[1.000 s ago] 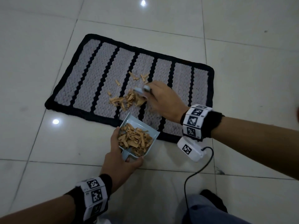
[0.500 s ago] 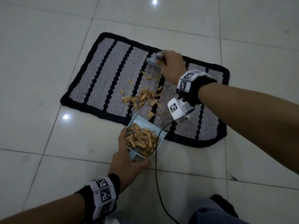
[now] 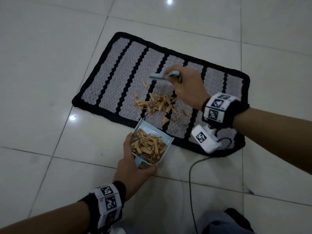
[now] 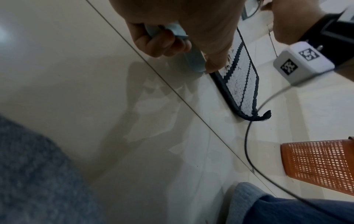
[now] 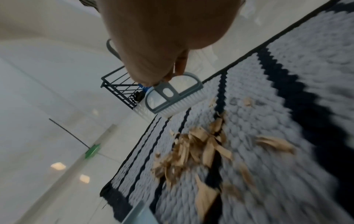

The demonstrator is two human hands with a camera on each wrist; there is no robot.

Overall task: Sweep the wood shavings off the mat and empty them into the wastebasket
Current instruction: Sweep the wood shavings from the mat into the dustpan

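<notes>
A grey mat [image 3: 111,78] with black stripes and border lies on the tile floor. Tan wood shavings [image 3: 156,104] are piled near its front edge, seen also in the right wrist view as shavings [image 5: 193,145] on the mat [image 5: 287,78]. My right hand [image 3: 186,85] grips a small blue-grey brush [image 3: 157,76], whose head [image 5: 172,97] sits just beyond the pile. My left hand [image 3: 135,166] grips the handle of a blue-grey dustpan [image 3: 152,130] holding many shavings, its lip at the mat's front edge. An orange mesh wastebasket [image 4: 318,165] stands on the floor in the left wrist view.
A black cable [image 3: 190,179] trails from the right wrist's camera [image 3: 205,138] across the floor. A dark wire rack [image 5: 119,89] and a green-headed mop [image 5: 91,151] stand beyond the mat. My blue-trousered leg [image 3: 224,223] is at the lower right.
My right hand carried the brush to the mat's far edge, then back toward the pile. The shavings are gathered closer to the dustpan. My left hand keeps the dustpan in place.
</notes>
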